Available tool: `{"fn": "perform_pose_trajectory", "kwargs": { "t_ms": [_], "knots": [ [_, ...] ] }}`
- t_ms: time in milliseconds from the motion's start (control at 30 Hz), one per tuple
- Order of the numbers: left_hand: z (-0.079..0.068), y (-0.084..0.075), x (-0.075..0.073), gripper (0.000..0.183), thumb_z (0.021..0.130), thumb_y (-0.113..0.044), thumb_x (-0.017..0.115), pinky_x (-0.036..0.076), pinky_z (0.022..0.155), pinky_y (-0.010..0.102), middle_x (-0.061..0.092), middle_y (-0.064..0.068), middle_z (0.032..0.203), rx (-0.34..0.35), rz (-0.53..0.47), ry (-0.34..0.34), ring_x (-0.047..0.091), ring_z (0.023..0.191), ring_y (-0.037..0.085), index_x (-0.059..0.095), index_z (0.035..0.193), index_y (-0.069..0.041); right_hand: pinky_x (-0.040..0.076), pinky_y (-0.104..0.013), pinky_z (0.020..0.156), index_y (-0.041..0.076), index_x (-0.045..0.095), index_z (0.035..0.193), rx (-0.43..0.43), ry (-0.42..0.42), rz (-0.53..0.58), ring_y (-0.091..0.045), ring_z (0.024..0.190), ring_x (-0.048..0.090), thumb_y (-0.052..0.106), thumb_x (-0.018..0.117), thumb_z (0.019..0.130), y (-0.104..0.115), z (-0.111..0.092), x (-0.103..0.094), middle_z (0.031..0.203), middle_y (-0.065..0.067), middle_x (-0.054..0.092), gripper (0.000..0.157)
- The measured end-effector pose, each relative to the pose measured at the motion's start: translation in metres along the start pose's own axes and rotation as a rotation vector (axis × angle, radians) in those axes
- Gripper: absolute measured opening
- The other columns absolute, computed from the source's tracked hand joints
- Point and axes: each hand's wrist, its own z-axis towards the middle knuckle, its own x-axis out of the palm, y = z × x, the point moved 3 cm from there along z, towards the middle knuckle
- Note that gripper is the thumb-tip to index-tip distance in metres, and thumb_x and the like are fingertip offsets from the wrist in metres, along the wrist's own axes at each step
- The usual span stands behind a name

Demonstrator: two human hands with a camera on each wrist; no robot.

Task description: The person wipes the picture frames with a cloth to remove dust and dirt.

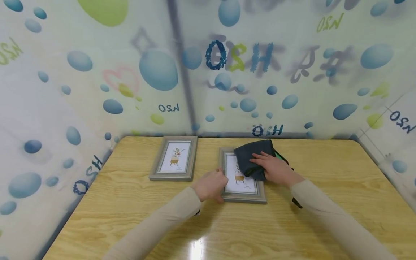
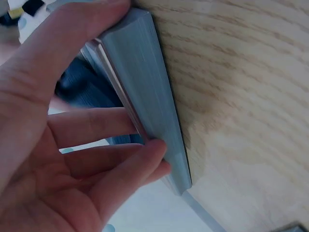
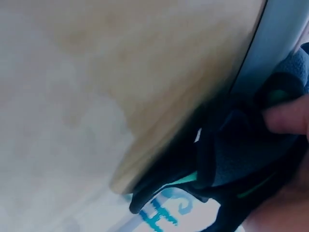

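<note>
A grey picture frame (image 1: 243,197) lies on the table, a flowerpot print behind its pane. At its left edge, my left hand (image 1: 211,184) grips the moulding. In the left wrist view, the thumb and fingers (image 2: 126,176) are on the frame's side (image 2: 149,96). My right hand (image 1: 273,168) holds a folded dark blue cloth (image 1: 251,153) against the upper right of the same frame, covering part of the print. Black trim and a bit of green show on the cloth (image 3: 251,154) in the right wrist view, with the thumb (image 3: 287,118) pressed on it.
A second, matching picture frame (image 1: 155,176) lies to the left on the wooden table (image 1: 325,173). Behind the table's far edge hangs a pale backdrop (image 1: 208,94) printed with blue and green spots and letters. Similar printed sheets close off both sides.
</note>
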Motion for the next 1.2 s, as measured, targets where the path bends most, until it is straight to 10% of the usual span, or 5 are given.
{"fn": "perform_pose_trajectory", "kwargs": {
  "t_ms": [467,600,700,867,1200],
  "knots": [
    [0.000,0.008,0.001,0.044,0.058,-0.044,0.090,0.056,0.065,0.028,0.060,0.008,0.086,0.037,-0.051,-0.059,0.059,0.075,0.016,0.065,0.070,-0.010,0.043,-0.054,0.096,0.005,0.056,0.134,-0.140,0.001,0.087,-0.042,0.126,0.045,-0.011,0.053,0.086,0.055,-0.076,-0.005,0.138,-0.016,0.051,0.050],
    [0.000,0.006,-0.002,0.045,0.058,-0.045,0.090,0.055,0.063,0.028,0.059,0.005,0.080,0.047,-0.053,-0.043,0.058,0.073,0.015,0.065,0.072,-0.010,0.046,-0.050,0.093,0.001,0.051,0.136,-0.027,-0.046,0.267,-0.036,0.121,0.052,-0.012,0.052,0.085,0.051,-0.076,-0.011,0.138,-0.018,0.050,0.053],
    [0.000,0.005,-0.002,0.046,0.058,-0.045,0.090,0.055,0.064,0.027,0.060,0.004,0.079,0.044,-0.063,-0.026,0.057,0.072,0.015,0.065,0.073,-0.010,0.051,-0.037,0.072,-0.005,0.045,0.138,0.108,-0.089,0.408,-0.020,0.085,0.063,-0.006,0.054,0.087,0.047,-0.076,-0.015,0.122,-0.021,0.059,0.052],
    [0.001,0.006,0.001,0.045,0.060,-0.044,0.090,0.055,0.066,0.027,0.062,0.009,0.090,0.018,-0.084,0.007,0.058,0.076,0.016,0.069,0.077,-0.008,0.036,-0.028,0.045,-0.015,0.031,0.141,0.281,-0.090,0.546,-0.009,0.042,0.035,0.003,0.050,0.092,0.047,-0.074,-0.017,0.077,-0.007,0.056,0.056],
    [0.000,0.007,0.003,0.044,0.063,-0.044,0.088,0.056,0.069,0.028,0.063,0.020,0.110,0.042,-0.047,0.021,0.063,0.086,0.021,0.072,0.082,-0.008,0.050,-0.050,0.078,-0.013,0.030,0.142,0.312,-0.142,0.549,-0.043,0.102,0.058,0.006,0.044,0.095,0.003,-0.007,-0.015,0.128,-0.038,0.048,0.053]
  ]
}}
